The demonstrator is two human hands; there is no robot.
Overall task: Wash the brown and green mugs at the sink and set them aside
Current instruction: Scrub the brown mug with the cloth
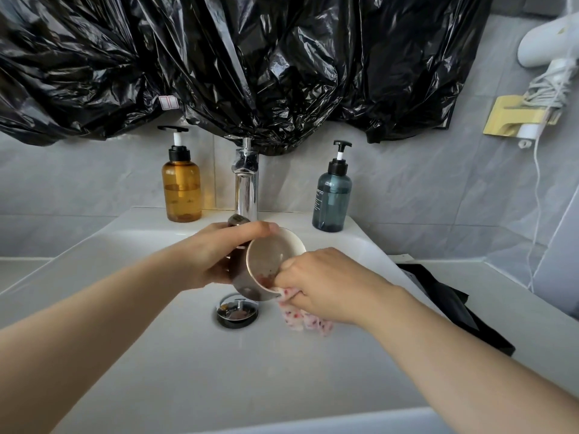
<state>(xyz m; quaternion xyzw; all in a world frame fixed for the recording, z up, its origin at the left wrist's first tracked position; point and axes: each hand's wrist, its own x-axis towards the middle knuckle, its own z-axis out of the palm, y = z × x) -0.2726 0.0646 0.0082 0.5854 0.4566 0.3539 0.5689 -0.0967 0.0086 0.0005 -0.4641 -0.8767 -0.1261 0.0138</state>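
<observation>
My left hand grips the brown mug from above, tilted on its side over the sink basin, its pale inside facing me and to the right. Reddish-brown residue lies near the mug's lower rim. My right hand holds a white cloth with red spots and presses part of it against the mug's lower rim. The mug sits just below the chrome faucet. No green mug is in view.
An amber pump bottle stands left of the faucet, a teal pump bottle to its right. The chrome drain plug lies under the mug. A black item lies on the right counter. Black plastic sheeting hangs above.
</observation>
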